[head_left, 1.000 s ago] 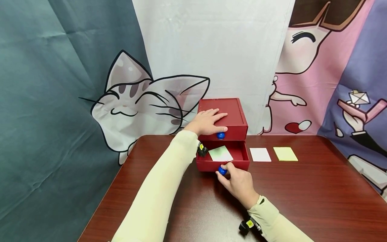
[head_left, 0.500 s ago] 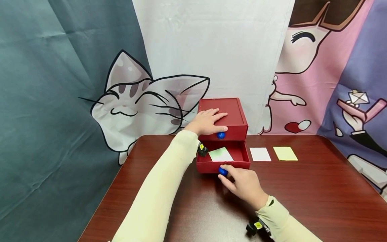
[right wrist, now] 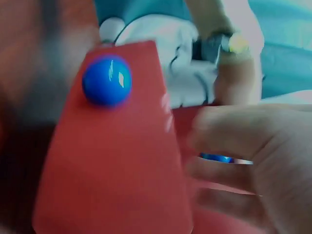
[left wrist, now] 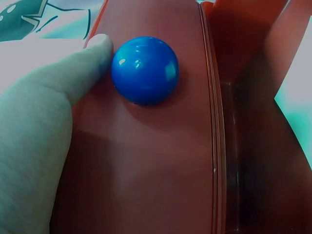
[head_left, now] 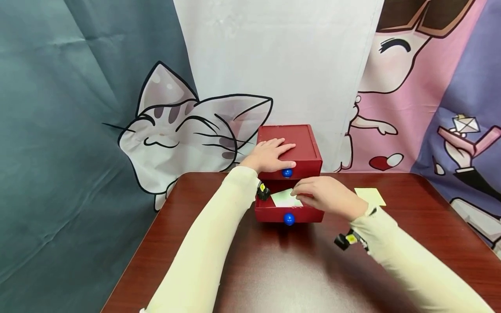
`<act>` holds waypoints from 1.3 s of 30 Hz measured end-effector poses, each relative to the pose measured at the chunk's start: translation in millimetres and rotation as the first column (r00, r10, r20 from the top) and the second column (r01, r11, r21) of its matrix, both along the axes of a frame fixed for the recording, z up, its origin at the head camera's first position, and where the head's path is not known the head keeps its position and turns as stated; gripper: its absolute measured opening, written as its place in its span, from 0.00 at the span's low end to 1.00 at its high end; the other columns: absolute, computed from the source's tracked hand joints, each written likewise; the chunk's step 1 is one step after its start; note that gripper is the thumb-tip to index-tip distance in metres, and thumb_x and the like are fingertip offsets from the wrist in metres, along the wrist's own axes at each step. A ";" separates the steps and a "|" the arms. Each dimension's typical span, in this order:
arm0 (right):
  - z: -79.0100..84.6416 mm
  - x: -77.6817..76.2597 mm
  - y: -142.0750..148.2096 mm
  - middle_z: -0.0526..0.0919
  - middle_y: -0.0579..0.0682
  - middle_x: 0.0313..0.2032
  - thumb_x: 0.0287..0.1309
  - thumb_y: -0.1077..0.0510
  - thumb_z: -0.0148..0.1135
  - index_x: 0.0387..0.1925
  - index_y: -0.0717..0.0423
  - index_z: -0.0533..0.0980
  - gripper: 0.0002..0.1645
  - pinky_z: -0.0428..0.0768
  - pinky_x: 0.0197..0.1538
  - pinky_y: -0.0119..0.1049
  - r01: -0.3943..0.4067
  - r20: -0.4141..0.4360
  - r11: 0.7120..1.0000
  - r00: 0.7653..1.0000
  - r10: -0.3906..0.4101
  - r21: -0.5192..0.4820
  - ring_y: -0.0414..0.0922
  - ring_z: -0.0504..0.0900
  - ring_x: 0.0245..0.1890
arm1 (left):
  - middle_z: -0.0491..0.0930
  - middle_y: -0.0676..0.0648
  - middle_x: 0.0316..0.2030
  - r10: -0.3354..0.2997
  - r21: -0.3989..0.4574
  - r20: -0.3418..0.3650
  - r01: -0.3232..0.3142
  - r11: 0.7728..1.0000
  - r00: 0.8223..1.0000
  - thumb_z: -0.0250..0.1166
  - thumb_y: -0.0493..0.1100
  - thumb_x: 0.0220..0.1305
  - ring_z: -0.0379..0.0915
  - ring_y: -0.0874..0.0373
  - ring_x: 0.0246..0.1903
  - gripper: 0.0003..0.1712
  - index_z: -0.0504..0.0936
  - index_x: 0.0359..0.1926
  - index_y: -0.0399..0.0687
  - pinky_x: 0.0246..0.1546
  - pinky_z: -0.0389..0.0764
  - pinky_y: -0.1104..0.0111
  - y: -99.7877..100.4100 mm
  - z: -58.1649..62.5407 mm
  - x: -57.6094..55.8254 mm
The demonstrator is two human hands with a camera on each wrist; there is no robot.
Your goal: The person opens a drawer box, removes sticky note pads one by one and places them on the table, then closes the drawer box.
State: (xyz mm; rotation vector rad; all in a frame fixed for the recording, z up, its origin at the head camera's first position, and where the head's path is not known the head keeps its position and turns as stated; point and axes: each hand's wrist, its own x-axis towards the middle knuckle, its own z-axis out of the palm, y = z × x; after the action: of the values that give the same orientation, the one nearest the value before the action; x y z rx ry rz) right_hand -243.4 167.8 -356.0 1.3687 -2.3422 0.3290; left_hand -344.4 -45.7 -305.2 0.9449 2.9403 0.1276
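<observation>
A red two-drawer box [head_left: 301,141] stands at the far side of the table. My left hand [head_left: 270,157] rests spread on its top, the thumb beside the blue upper knob [left wrist: 146,70]. The upper drawer is closed. Below it the lower drawer [head_left: 268,215] is pulled out, with a blue knob [head_left: 289,219] on its front. A pale green-and-white paper [head_left: 281,199] lies inside. Over the drawer's right part hovers my right hand [head_left: 330,196], fingers loosely bent, fingertips near the paper's edge. Nothing shows in its grasp; the right wrist view is blurred.
A yellow paper square [head_left: 369,196] lies on the brown table [head_left: 274,269] right of the box, partly behind my right arm. A printed cartoon curtain [head_left: 285,61] hangs directly behind the table.
My right hand has let go of the lower knob and moved up over the open drawer. It now covers the white paper square on the table. My left hand stays put.
</observation>
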 end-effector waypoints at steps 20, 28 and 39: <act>-29.6 -58.6 -20.0 0.81 0.53 0.61 0.57 0.61 0.70 0.60 0.51 0.81 0.27 0.79 0.61 0.44 -0.102 0.345 0.924 0.938 -0.035 0.369 0.52 0.79 0.61 | 0.48 0.49 0.80 0.000 -0.017 -0.024 -0.001 1.000 1.000 0.48 0.74 0.69 0.42 0.49 0.78 0.44 0.52 0.80 0.69 0.77 0.43 0.51 0.2 1.0 -2.4; -26.9 -56.5 -23.9 0.87 0.46 0.50 0.52 0.55 0.77 0.54 0.50 0.84 0.25 0.82 0.55 0.42 -0.092 0.263 0.927 0.965 -0.007 0.363 0.47 0.86 0.49 | 0.47 0.49 0.80 0.007 -0.007 -0.017 -0.007 1.000 1.000 0.48 0.74 0.68 0.41 0.49 0.78 0.44 0.52 0.80 0.70 0.77 0.42 0.51 -0.9 0.3 -4.7; -26.9 -56.1 -24.1 0.88 0.42 0.40 0.62 0.50 0.68 0.54 0.48 0.84 0.19 0.84 0.46 0.39 -0.045 0.253 0.915 0.965 -0.063 0.401 0.41 0.84 0.34 | 0.47 0.49 0.80 0.005 0.001 -0.003 -0.005 1.000 1.000 0.48 0.74 0.68 0.40 0.49 0.78 0.44 0.52 0.80 0.70 0.77 0.42 0.51 1.0 -0.7 -3.4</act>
State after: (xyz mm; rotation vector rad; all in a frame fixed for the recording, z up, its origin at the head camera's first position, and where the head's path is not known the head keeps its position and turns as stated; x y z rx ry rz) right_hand -299.5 143.7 -382.9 1.5789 -2.7480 0.0153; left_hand -347.9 -44.7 -305.9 0.9383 2.9465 0.1283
